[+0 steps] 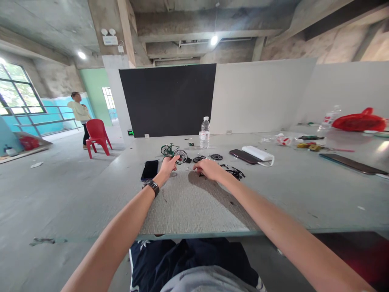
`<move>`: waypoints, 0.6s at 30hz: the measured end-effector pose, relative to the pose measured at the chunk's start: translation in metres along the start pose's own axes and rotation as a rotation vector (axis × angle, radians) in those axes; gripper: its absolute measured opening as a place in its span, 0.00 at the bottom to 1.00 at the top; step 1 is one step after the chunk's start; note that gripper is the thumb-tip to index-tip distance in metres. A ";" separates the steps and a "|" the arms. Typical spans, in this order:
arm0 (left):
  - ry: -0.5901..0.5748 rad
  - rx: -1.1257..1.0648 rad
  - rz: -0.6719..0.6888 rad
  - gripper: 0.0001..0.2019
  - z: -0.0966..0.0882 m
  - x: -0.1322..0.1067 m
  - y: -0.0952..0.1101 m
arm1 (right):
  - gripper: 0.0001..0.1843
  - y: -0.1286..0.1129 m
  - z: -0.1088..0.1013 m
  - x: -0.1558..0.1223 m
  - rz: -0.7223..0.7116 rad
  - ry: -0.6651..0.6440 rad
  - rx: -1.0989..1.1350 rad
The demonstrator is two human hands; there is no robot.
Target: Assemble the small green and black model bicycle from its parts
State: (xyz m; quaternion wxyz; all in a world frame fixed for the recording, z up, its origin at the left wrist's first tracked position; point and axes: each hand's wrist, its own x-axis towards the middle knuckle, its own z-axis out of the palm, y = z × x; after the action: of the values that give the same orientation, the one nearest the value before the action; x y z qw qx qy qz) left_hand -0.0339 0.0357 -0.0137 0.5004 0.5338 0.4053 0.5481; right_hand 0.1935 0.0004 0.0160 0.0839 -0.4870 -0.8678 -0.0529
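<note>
The left hand (168, 165), a dark watch (151, 186) on its wrist, reaches forward with fingers loosely curled and the fingertips at the rear wheel of a small green model bicycle (173, 151). Whether they pinch the wheel or only touch it is too small to tell. The right hand (209, 168) lies palm down on the counter (194, 202), fingers bent over some small dark bits; what it grips, if anything, is hidden beneath it.

The bicycle stands upright at twelve o'clock from the left hand, just beyond the fingertips. It looks light, with thin spoked wheels and a slender frame, so it is probably fragile. The spokes and handlebars would likely bend under a squeeze. The frame tubes or the tyre rims seem the safer places to hold, with a gentle two-finger pinch rather than a full grasp.

At nine o'clock from the left hand lies a dark phone (150, 170), screen up. At one o'clock from the right hand lie loose black wheel parts (216, 157), and at three o'clock a tangle of small black pieces (236, 173), all light and easy to scatter. Farther out at twelve o'clock stands a clear water bottle (204, 133). At two o'clock are a second phone (243, 156) and a white power bank (258, 153). A red bag (360, 120) sits at the far right edge. Well off at ten o'clock a person (79, 111) stands beside a red chair (97, 136).
</note>
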 end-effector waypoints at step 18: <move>0.015 0.101 0.000 0.22 -0.001 0.001 0.002 | 0.19 -0.008 -0.008 -0.008 0.037 -0.059 0.057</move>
State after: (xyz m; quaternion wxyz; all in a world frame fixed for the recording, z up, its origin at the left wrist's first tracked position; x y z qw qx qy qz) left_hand -0.0348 0.0366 -0.0119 0.4700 0.5541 0.4362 0.5308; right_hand 0.1914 -0.0114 0.0227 0.0729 -0.5016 -0.8620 -0.0121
